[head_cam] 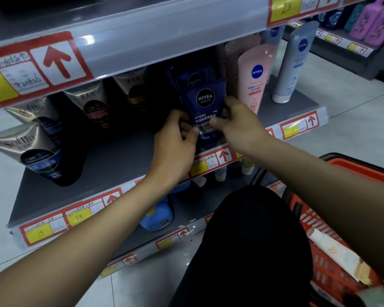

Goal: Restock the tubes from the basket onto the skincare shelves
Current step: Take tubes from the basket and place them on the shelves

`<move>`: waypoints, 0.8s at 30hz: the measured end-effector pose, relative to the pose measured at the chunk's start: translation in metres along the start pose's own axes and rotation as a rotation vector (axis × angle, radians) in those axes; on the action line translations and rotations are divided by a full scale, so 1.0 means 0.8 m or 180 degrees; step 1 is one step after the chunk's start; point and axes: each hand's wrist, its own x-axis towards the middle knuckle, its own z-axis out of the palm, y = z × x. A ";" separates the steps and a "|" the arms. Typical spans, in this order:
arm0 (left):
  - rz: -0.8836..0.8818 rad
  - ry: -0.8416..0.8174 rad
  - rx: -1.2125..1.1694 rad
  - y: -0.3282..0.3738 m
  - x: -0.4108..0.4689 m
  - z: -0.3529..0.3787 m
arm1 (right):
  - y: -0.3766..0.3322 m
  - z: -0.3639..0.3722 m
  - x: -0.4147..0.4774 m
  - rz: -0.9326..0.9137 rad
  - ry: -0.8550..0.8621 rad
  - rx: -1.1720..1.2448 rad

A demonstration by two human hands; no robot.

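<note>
A dark blue Nivea Men tube [205, 103] stands cap-down at the front of the grey middle shelf [111, 156], with more blue tubes behind it. My left hand [175, 140] grips its lower left side and my right hand [237, 120] grips its lower right side. The red basket [333, 229] sits at the lower right, holding a cream-white tube [335, 253] that lies on its side.
Softto tubes [31, 149] stand at the shelf's left, dark-capped tubes behind them. A pink Nivea tube [255, 78] and a pale blue one [295, 63] stand to the right. Lower shelves hold a blue bottle [157, 218] and small tubes. My black-clad knee [248, 240] is beside the basket.
</note>
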 end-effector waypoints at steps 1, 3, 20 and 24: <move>-0.0087 -0.0058 0.0126 0.003 -0.002 -0.004 | -0.001 -0.003 -0.003 0.0033 -0.0027 -0.0017; -0.0200 -0.0082 0.0501 0.010 -0.007 -0.014 | 0.000 -0.012 -0.019 0.0014 0.0071 -0.0263; 0.2219 -0.1435 0.2471 0.167 -0.115 0.088 | 0.071 -0.189 -0.260 0.0561 0.0878 -0.2828; 0.2465 -0.1950 0.2236 0.177 -0.146 0.193 | 0.133 -0.242 -0.308 0.1068 0.0960 -0.2621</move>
